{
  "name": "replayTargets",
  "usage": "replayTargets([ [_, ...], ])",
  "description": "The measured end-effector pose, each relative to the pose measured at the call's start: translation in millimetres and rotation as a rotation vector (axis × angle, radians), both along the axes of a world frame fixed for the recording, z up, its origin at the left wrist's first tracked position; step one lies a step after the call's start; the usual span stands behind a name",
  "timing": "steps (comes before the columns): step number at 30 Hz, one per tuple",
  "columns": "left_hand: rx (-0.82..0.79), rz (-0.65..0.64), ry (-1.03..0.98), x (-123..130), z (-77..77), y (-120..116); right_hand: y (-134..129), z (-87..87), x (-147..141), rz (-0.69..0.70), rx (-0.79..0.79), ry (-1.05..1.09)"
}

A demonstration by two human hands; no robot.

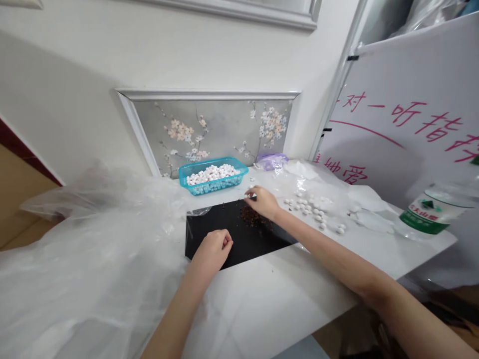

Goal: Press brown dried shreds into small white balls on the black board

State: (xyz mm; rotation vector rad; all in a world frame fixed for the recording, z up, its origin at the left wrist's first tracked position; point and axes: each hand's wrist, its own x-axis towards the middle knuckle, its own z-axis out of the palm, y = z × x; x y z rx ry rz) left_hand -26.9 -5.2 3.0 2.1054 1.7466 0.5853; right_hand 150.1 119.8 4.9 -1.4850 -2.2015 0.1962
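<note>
My right hand (263, 202) is pinched on a small white ball (246, 196) above the back edge of a black mat (209, 224). Just below it on the mat lies a pile of reddish-brown bits (250, 217). My left hand (217, 245) rests over the mat's front left part with its fingers curled together; whatever they may hold is hidden. Behind the mat stands a blue translucent basket (214, 186) filled with white balls (213, 174). More white balls (307, 207) lie loose on the table to the right of my right hand.
Clear plastic sheeting (93, 259) covers the left side. A purple plastic bag (272, 161) lies at the back of the white table (284, 294). At the right stands a water bottle (428, 214), near a whiteboard (404, 85) with red writing.
</note>
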Motion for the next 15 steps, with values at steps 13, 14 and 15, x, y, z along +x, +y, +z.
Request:
replayTargets([
  [13,0.030,0.142,-0.256,-1,-2.0,6,-56,-16.6,-5,0.356,-0.051,0.125],
  [14,0.012,0.159,-0.318,0,-2.6,7,-57,-16.9,-5,0.369,-0.045,0.149],
  [15,-0.009,0.176,-0.385,2,-3.0,7,-57,-17.4,-5,0.380,-0.037,0.170],
])
